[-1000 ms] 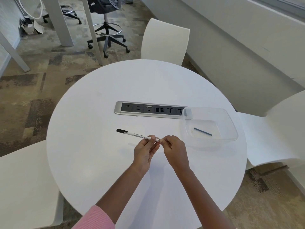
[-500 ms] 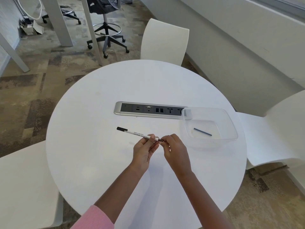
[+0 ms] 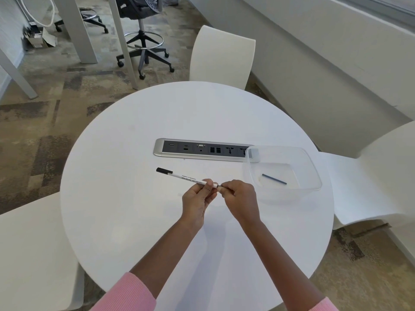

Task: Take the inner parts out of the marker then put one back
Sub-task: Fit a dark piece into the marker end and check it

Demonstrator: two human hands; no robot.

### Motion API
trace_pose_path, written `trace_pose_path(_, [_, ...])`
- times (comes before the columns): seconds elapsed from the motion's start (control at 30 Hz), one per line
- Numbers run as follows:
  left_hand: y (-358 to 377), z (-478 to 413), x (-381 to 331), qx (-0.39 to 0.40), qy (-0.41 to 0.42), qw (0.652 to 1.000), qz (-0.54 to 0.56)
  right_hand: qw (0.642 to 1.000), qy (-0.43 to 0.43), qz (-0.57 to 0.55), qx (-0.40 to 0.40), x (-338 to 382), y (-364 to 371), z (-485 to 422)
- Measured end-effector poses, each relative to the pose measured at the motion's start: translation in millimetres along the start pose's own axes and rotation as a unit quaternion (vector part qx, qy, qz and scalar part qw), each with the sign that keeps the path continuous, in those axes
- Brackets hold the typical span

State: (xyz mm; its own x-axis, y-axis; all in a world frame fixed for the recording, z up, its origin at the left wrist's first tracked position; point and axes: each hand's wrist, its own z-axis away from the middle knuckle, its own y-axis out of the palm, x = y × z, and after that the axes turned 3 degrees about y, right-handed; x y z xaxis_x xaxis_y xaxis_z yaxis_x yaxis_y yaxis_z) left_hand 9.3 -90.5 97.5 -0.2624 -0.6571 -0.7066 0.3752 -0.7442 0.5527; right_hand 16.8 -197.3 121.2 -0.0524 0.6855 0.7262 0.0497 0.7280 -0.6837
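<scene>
A thin white marker [image 3: 184, 176] with a black cap at its far left end is held level above the round white table [image 3: 125, 198]. My left hand [image 3: 197, 198] pinches the marker's right end. My right hand [image 3: 240, 198] touches that same end and pinches a small dark piece [image 3: 221, 186] that shows only as a sliver between the fingers. A dark blue rod [image 3: 274, 179] lies inside the clear plastic tub [image 3: 314, 173] to the right.
A silver power and socket strip [image 3: 202, 150] is set into the table behind the marker, its right end under the tub's corner. White chairs stand at the far side [image 3: 222, 57], right [image 3: 370, 182] and left [image 3: 33, 254] of the table.
A short dark piece appeared at the marker's right end half a second ago. Now my right fingers sit closer against that end, and less of the piece shows.
</scene>
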Motion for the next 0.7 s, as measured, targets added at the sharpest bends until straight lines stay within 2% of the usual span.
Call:
trace_pose_path(0.17, [-0.4, -0.3, 0.4, 0.007, 0.013, 1.000, -0.017, 0.987, 0.106, -0.093, 0.074, 0.6, -5.3, -6.1])
trace_pose_path(0.4, [-2.7, 0.0, 0.5, 0.021, 0.030, 0.999, -0.036, 0.951, 0.196, -0.182, 0.155, 7.6, -13.9, -12.2])
trace_pose_path(0.57, [-1.6, 1.5, 0.5, 0.022, 0.038, 0.998, -0.042, 0.889, 0.326, -0.250, 0.202, 11.3, -14.3, -16.9])
trace_pose_path(0.7, [-1.8, 2.7, 0.5, 0.028, 0.031, 0.998, -0.050, 0.840, 0.361, -0.324, 0.243, 5.3, -16.9, -14.8])
